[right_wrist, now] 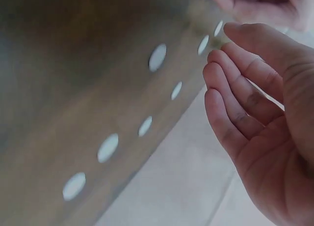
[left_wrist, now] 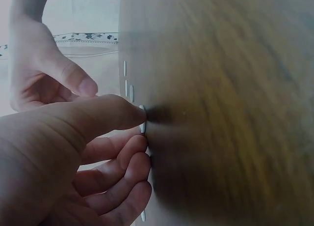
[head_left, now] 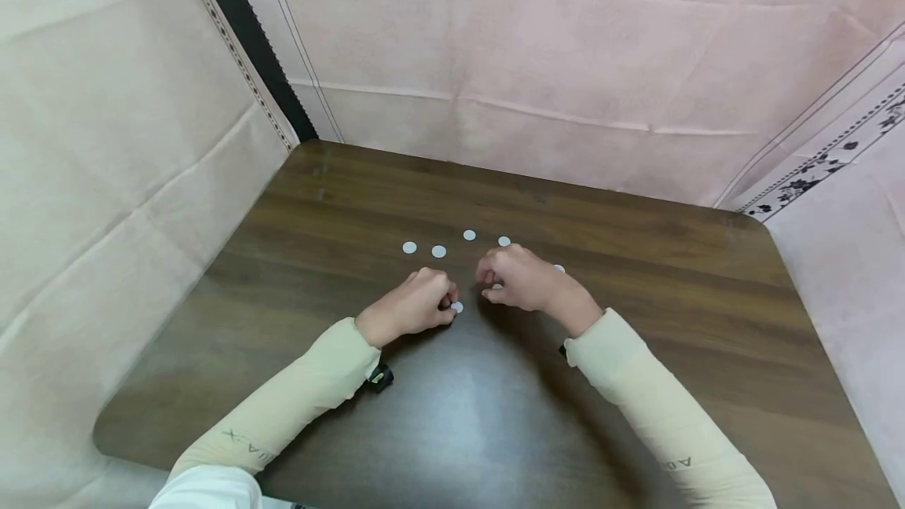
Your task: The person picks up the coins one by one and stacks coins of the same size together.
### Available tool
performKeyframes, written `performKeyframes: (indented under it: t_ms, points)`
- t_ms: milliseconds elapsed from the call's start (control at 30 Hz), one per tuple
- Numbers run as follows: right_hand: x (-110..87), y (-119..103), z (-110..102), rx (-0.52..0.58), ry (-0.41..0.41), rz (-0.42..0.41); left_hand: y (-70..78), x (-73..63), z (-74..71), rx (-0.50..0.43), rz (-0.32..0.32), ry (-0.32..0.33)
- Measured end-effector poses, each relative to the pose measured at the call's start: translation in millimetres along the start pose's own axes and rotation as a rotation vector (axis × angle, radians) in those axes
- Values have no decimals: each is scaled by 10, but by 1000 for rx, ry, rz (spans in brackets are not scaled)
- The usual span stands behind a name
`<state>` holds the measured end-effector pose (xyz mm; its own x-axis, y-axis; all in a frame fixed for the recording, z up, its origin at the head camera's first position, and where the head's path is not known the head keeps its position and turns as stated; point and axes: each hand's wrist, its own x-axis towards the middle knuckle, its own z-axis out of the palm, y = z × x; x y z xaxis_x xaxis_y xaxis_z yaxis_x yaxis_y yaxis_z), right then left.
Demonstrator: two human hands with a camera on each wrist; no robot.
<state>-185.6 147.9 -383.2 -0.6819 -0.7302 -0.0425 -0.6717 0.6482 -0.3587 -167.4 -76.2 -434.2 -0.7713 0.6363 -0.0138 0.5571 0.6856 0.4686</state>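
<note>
A small flat white disc (head_left: 457, 307) lies on the wooden table at the fingertips of my left hand (head_left: 420, 303). The left wrist view shows that disc (left_wrist: 143, 122) edge-on, pinched by the thumb and index finger, while the other fingers are curled close to the tabletop. My right hand (head_left: 523, 281) hovers over the table to the right, its fingers loosely bent and thumb apart, with nothing held. Another white disc (head_left: 497, 287) shows between its thumb and fingers, partly covered. In the right wrist view, the right palm (right_wrist: 267, 152) has nothing in it.
Several more white discs are scattered beyond the hands, among them a disc (head_left: 409, 247) at left, a disc (head_left: 470, 235) at the back and a disc (head_left: 559, 268) partly behind the right hand. Pale cloth (head_left: 537, 61) hangs along the dark wooden table (head_left: 707, 320).
</note>
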Motion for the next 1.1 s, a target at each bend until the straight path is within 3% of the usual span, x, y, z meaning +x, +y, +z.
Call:
performKeyframes:
  t_ms: [167, 367, 800, 1100]
  points:
    - [-22, 92, -110, -4, -35, 42, -1, -17, -4, -17, -9, -8]
    - [-20, 219, -78, -7, -66, 80, -6, -23, 1, -31, -26, -26]
    - [22, 302, 94, -40, -107, 40, -9, -19, -13, -23, -19, -18]
    - [157, 298, 32, -64, -220, 17, -15, -14, -17, -22, -5, -13]
